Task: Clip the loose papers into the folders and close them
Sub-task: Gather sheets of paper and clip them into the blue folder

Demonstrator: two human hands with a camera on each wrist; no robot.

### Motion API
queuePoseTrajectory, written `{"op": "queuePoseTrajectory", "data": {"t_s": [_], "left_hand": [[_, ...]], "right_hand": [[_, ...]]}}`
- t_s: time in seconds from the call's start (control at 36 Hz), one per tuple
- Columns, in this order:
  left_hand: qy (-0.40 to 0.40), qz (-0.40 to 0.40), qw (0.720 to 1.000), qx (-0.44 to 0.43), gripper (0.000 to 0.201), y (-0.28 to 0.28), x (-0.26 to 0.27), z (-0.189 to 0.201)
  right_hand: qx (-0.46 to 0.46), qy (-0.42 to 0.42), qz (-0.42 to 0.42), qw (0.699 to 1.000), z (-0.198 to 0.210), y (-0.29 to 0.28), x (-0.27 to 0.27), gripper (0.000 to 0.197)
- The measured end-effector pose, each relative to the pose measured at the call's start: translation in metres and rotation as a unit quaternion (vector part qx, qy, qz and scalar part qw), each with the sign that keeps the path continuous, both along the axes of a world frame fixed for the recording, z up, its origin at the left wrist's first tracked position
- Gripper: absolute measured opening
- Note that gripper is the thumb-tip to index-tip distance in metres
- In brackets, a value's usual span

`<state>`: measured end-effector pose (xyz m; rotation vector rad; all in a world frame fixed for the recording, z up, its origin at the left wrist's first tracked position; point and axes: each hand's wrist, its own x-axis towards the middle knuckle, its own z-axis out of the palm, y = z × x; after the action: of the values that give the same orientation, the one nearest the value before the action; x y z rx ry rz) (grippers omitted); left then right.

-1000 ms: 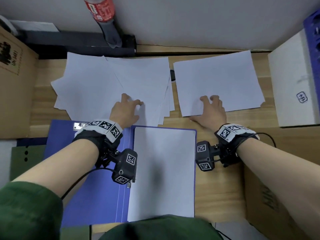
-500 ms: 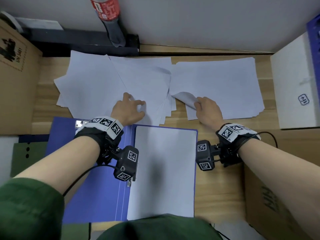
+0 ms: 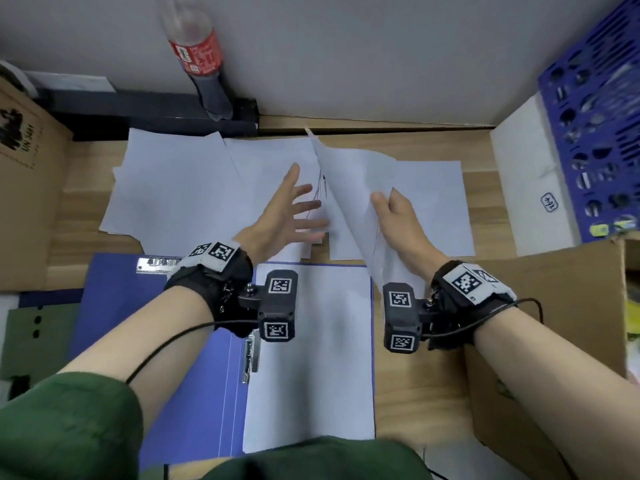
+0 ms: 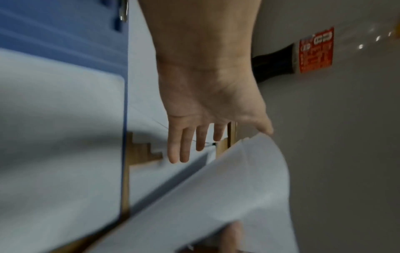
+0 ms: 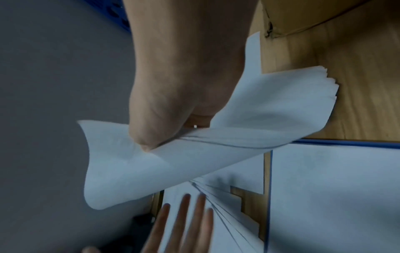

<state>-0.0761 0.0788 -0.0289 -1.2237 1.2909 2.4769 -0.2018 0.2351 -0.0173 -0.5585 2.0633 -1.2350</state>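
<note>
While our right hand (image 3: 398, 220) pinches a lifted sheaf of papers (image 3: 349, 188) above the desk (image 3: 415, 393), our left hand (image 3: 284, 216) hovers with fingers spread over the loose papers (image 3: 173, 188) beside it. Nearer us, the blue folder (image 3: 138, 323) lies open, one sheet (image 3: 311, 358) inside.

An open folder (image 3: 166, 341) lies nearest on the bench (image 3: 415, 393), loose papers (image 3: 180, 188) spread behind it, a bottle (image 3: 201, 64) behind those

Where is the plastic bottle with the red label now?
In the head view, the plastic bottle with the red label is at the top left, against the grey wall, behind the white paper sheets.
</note>
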Motion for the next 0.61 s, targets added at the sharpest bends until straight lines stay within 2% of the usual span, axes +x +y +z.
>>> {"op": "queuePoseTrajectory", "data": {"t_s": [0.06,0.11,0.17,0.25,0.31,0.36,0.44,0.53,0.61], "left_hand": [[0.013,0.050,0.998,0.035,0.077,-0.004,-0.004,0.005],[0.007,0.057,0.998,0.030,0.068,-0.009,-0.005,0.010],[-0.024,0.021,0.999,-0.012,0.051,-0.014,0.000,0.012],[-0.078,-0.026,0.991,-0.103,0.024,-0.022,0.019,0.003],[-0.089,-0.047,0.985,-0.142,0.023,-0.025,0.034,-0.004],[-0.097,-0.039,0.980,-0.170,0.026,-0.025,0.047,-0.004],[-0.093,0.012,0.977,-0.189,0.029,-0.029,0.068,-0.008],[-0.099,0.083,0.973,-0.193,0.039,-0.034,0.091,-0.015],[-0.086,0.151,0.968,-0.178,0.038,-0.035,0.113,-0.018]], "right_hand": [[0.009,-0.022,0.083,0.996,0.008,-0.001,0.008,0.018],[0.038,-0.027,0.163,0.986,0.012,-0.001,0.018,0.020],[0.071,-0.023,0.224,0.972,0.013,-0.002,0.029,0.021],[0.100,-0.033,0.288,0.952,0.007,0.001,0.045,0.032],[0.105,-0.060,0.307,0.944,0.004,0.005,0.054,0.035],[0.102,-0.095,0.300,0.944,0.001,0.012,0.061,0.030],[0.112,-0.156,0.222,0.956,-0.003,0.028,0.068,0.026],[0.143,-0.201,0.118,0.962,-0.011,0.046,0.072,0.038],[0.180,-0.296,0.049,0.937,-0.019,0.063,0.083,0.058]]}}
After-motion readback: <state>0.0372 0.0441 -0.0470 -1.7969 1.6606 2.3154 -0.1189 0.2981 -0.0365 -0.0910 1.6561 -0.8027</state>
